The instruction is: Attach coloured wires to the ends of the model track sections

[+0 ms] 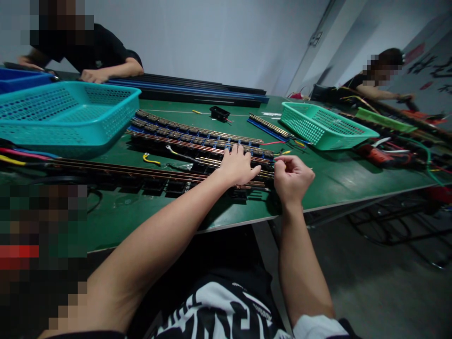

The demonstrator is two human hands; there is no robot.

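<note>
My left hand lies with fingers spread across a strip of copper-coloured metal bars on black holders, pressing on it from above. Close by on the right, my right hand is closed in a pinch at the right end of the strips; what it grips is hidden by the fingers. Beyond my left hand, several similar strips with blue holders lie side by side. A longer copper-barred strip runs off to the left. A short yellow wire with a ring terminal rests on the green table.
A turquoise basket stands at left, a green basket at right. Between them are a small black box and a short blue strip. A red-and-black tool lies far right. Two people work across the table.
</note>
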